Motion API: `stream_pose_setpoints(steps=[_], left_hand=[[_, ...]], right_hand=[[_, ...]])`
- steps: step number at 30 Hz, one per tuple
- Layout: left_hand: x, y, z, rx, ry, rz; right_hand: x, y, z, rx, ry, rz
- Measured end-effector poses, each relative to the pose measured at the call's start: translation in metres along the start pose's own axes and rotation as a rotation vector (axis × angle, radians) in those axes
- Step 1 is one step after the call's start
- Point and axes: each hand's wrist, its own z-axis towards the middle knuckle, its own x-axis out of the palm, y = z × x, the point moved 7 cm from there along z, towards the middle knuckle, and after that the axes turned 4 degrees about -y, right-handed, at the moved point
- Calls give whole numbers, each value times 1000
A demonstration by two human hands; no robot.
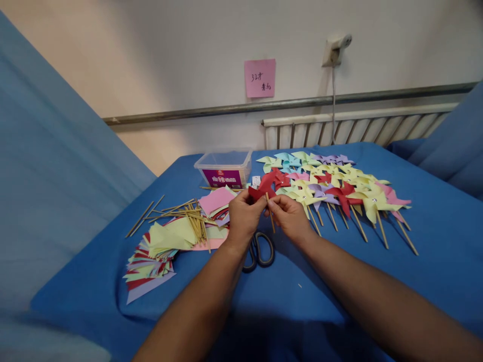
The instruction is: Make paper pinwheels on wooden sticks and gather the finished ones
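Left hand (243, 216): fingers pinched on a red pinwheel (264, 188), held above the blue table (433, 241). Right hand (289, 216): fingers closed on its stick (270, 213). Scissors (258, 251) lie beneath the hands. Finished pinwheels (339, 188) right; paper squares (162, 251), loose sticks (177, 211) and plastic box (224, 168) left.

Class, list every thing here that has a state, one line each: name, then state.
Left hand: grip shut on red pinwheel.
Right hand: pinching the pinwheel's stick.
Plastic tub: lid off, open.
Scissors: lying on the cloth, blades hidden.
Finished pinwheels: laid flat, overlapping.
Paper squares: fanned stack.
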Motion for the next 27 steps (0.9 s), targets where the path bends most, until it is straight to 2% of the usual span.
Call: stream_pose_setpoints(steps=[12,19,27], left_hand=[[5,3,1,-83,41,-132],[4,1,2,-52,35,-136],[2,-8,-1,35,-5,-10]], right_hand=[[-3,2,1,-4,-42,41],[-3,3,0,-17,-54,10],[-4,3,0,-54,-74,-12]])
